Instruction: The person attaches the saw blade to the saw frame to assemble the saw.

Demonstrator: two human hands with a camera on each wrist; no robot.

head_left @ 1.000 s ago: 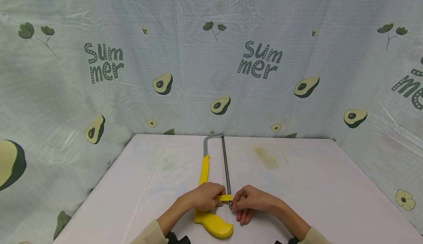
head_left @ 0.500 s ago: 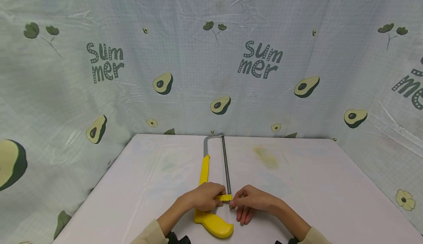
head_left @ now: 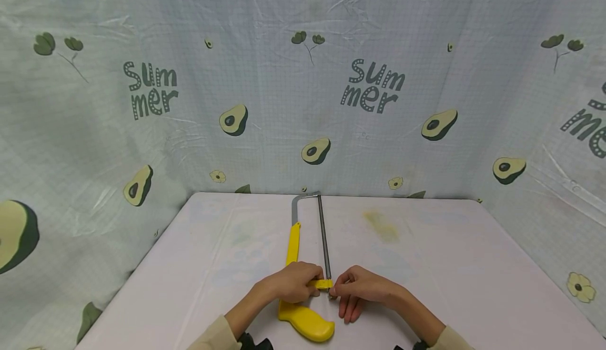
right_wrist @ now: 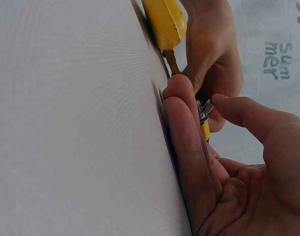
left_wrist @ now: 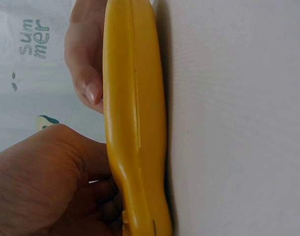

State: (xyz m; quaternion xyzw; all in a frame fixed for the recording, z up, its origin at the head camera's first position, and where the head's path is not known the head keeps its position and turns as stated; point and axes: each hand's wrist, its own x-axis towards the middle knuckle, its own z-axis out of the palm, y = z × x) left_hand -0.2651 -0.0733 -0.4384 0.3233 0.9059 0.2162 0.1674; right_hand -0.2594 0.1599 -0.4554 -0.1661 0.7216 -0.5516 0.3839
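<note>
A hacksaw (head_left: pixel 310 325) with a yellow handle lies on the table, its grey frame end pointing away and its blade side (head_left: pixel 324 237) to the right. My left hand (head_left: pixel 295 281) grips the yellow part of the frame, fingers curled by the short yellow crosspiece (head_left: pixel 323 283). At the near end of the blade, a metal wing nut (right_wrist: pixel 204 109) sits between the thumb and fingers of my right hand (head_left: pixel 363 288), which pinches it. In the right wrist view the thumb tip meets the wing nut, while other fingers lie low along the tabletop. The handle fills the middle of the left wrist view.
The white table (head_left: pixel 426 266) spreads to both sides of the saw. Behind it and along the sides hangs a pale curtain (head_left: pixel 265 76) printed with avocados and lettering. A faint yellow stain (head_left: pixel 381 226) marks the table, right of the blade.
The right thumb and fingertips have shifted slightly left onto the wing nut, covering more of it. The left hand and the hacksaw have stayed in place.
</note>
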